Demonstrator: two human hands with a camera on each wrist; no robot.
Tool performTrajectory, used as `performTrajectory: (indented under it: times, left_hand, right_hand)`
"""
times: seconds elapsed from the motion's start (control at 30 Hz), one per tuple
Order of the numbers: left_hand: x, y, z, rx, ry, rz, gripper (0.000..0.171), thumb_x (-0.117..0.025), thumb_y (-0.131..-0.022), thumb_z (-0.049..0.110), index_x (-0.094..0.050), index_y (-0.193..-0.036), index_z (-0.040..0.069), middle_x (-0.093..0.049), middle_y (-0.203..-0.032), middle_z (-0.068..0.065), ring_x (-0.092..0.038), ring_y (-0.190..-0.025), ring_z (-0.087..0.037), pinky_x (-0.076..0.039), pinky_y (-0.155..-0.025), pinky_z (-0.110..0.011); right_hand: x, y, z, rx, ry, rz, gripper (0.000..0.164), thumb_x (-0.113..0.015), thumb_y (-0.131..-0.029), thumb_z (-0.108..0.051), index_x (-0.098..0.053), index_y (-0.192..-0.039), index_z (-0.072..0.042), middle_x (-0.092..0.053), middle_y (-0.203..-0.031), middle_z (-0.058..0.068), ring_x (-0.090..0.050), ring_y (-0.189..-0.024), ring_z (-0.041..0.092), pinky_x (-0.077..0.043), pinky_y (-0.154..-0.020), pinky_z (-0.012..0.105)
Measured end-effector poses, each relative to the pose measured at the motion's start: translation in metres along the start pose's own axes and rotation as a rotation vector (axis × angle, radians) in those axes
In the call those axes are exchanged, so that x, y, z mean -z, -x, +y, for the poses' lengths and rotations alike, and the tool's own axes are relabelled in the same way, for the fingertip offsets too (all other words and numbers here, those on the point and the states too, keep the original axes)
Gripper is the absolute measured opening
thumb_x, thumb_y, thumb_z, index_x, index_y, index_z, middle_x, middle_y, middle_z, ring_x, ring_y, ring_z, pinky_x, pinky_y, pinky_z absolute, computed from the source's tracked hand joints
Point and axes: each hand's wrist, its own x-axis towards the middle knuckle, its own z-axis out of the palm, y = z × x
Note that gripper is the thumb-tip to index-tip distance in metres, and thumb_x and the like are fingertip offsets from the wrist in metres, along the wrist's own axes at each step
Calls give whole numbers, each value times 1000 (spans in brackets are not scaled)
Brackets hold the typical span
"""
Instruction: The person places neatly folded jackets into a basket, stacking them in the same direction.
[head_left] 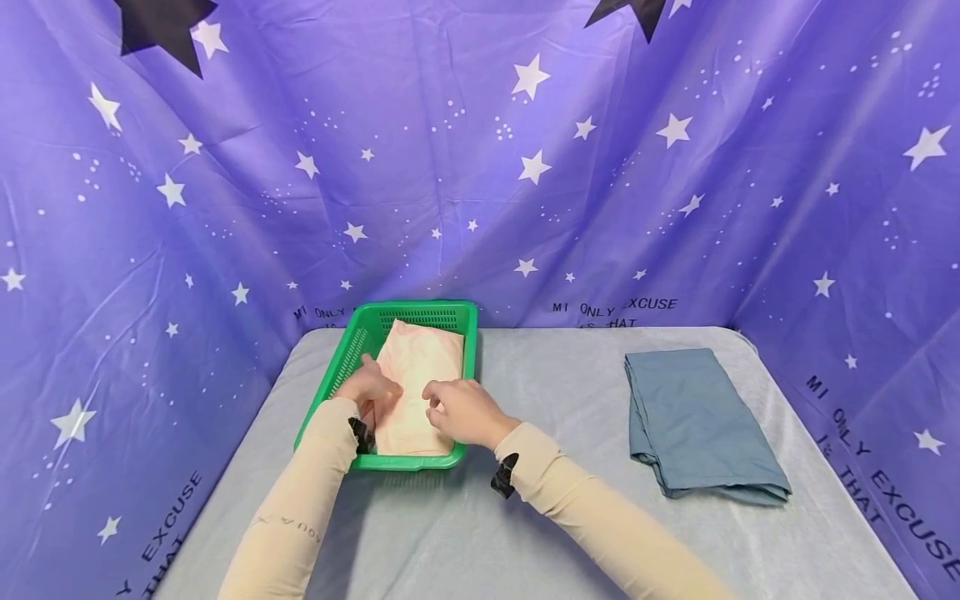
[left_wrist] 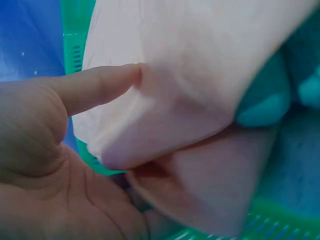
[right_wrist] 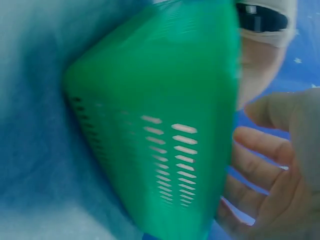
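Observation:
A folded pale pink cloth (head_left: 422, 379) lies inside a green plastic basket (head_left: 472, 333) at the left of the table. My left hand (head_left: 367, 387) reaches into the basket at the cloth's left side. In the left wrist view its thumb lies on top of the pink cloth (left_wrist: 165, 75), with the other fingers under the folded edge and partly hidden. Over the basket's right rim hovers my right hand (head_left: 468, 411), its fingers loosely bent. The right wrist view shows that hand (right_wrist: 270, 165) holding nothing, beside the perforated basket wall (right_wrist: 135, 145).
A folded blue-grey cloth (head_left: 697, 421) rests on the right part of the table. The table has a light grey cover (head_left: 555, 400). Purple star-printed curtains (head_left: 450, 167) hang behind it and on both sides, with the basket's far end close to the back one.

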Motion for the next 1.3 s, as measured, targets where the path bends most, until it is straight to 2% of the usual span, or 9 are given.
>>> performTrajectory:
  times: [0.03,0.07,0.3,0.53,0.73,0.9,1.03,1.2,1.3]
  left_hand:
    - [0,1,1,-20,-29,15,114,-65,-93,11,30,-155,1,-9,-167,-33,-21,-153,-39,-42,-113,-43]
    - [-1,1,3,-49,-62,28,114,-65,-92,10,28,-157,4,-8,-167,-33,-20,-154,-42,-39,-116,-48]
    - [-4,0,11,-314,-462,188,90,-68,-84,13,-23,-162,11,-22,-155,-38,-29,-138,-58,-40,-107,-71]
    - [-5,-2,14,-266,-546,119,80,-63,-92,19,-27,-162,8,-18,-163,-34,-20,-146,-60,-36,-111,-70]
    - [-5,-7,9,-251,-576,104,78,-61,-95,20,-24,-162,5,-20,-163,-35,-17,-149,-61,-28,-118,-69]
    - [-4,-2,12,-269,-570,133,78,-61,-93,21,-27,-161,5,-25,-162,-34,-22,-147,-59,-30,-115,-72]
    - [-1,9,20,-309,-516,198,75,-61,-98,26,-27,-162,6,-29,-161,-31,-26,-146,-57,-32,-113,-73]
    - [-3,30,39,-439,-302,310,73,-60,-101,32,-26,-162,7,-41,-156,-29,-39,-142,-52,-37,-114,-65]
    - [-17,45,52,-526,-119,406,62,-63,-100,27,-41,-156,10,-57,-144,-24,-55,-132,-43,-46,-108,-58]
  right_hand:
    - [-2,0,0,15,40,-8,26,-61,-99,-21,-71,-122,-12,-76,-106,-3,-71,-101,17,-49,-104,41]
    - [-4,0,1,26,77,-20,26,-61,-99,-22,-72,-121,-12,-77,-107,-3,-71,-103,17,-46,-108,43]
    - [-8,-1,5,55,227,-137,15,-58,-100,-23,-68,-88,-22,-65,-71,-11,-69,-92,16,-31,-122,50]
    - [-7,-3,5,57,274,-205,30,-58,-101,-27,-55,-71,-28,-50,-57,-16,-66,-87,14,-27,-124,49]
    - [-8,-2,5,60,271,-228,23,-57,-101,-28,-68,-82,-26,-67,-69,-14,-68,-94,14,-25,-125,50]
    - [-3,4,10,84,106,-183,25,-56,-102,-27,-74,-118,-20,-77,-103,-13,-68,-113,15,-22,-126,54]
    - [13,14,20,127,-87,-57,28,-58,-102,-22,-72,-124,-13,-76,-116,-3,-67,-115,17,-33,-120,49]
    - [38,36,40,50,-365,85,22,-61,-103,-21,-71,-122,-15,-75,-118,3,-67,-110,18,-52,-101,48]
    - [50,56,56,-45,-476,154,22,-63,-103,-26,-70,-123,-19,-74,-119,1,-67,-110,19,-54,-98,49]
